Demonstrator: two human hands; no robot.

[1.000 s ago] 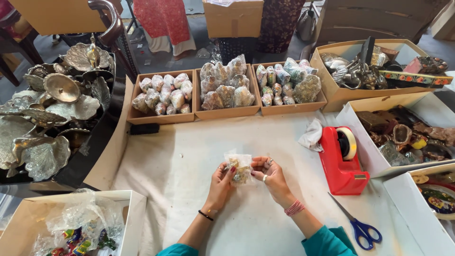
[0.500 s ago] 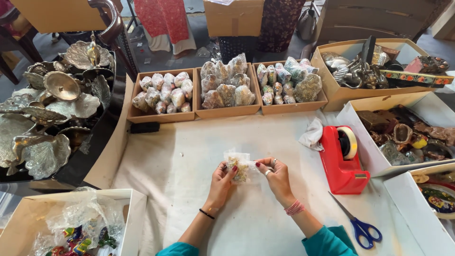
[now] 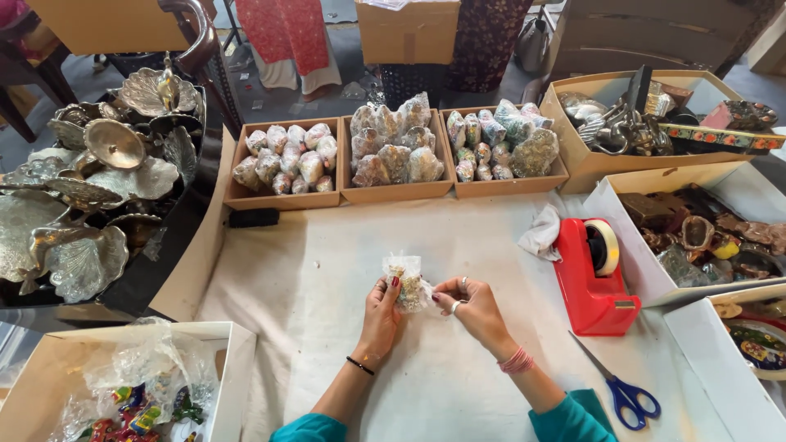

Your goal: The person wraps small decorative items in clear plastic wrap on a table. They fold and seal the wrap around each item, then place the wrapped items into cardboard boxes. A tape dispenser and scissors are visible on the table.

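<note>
Both hands meet over the middle of the white cloth-covered table [image 3: 327, 270]. The left hand [image 3: 383, 315] comes up from the near edge with the wrist bent slightly right, fingers curled together and pinching the left side of a small packet [image 3: 404, 278], a little patterned thing wrapped in crinkly clear plastic. It's held upright just above the cloth. The right hand [image 3: 473, 309] sits just beside it, palm down, thumb and forefinger closed near the packet's lower right edge, though it's hard to tell if they actually grip the wrap; the other fingers are loosely bent.

Just right of the hands stands a chunky red tape dispenser [image 3: 594, 278], glossy plastic with a clear roll, and nearer lie blue-handled scissors [image 3: 624, 394]. Along the far side sit three shallow cardboard trays [image 3: 393, 192] full of lumpy, plastic-wrapped pieces. Off to the left is a heap of shiny metal leaf-shaped dishes [image 3: 90, 205]. Near left, a white box [image 3: 233, 352] holds loose plastic bags and bright little figures.
</note>
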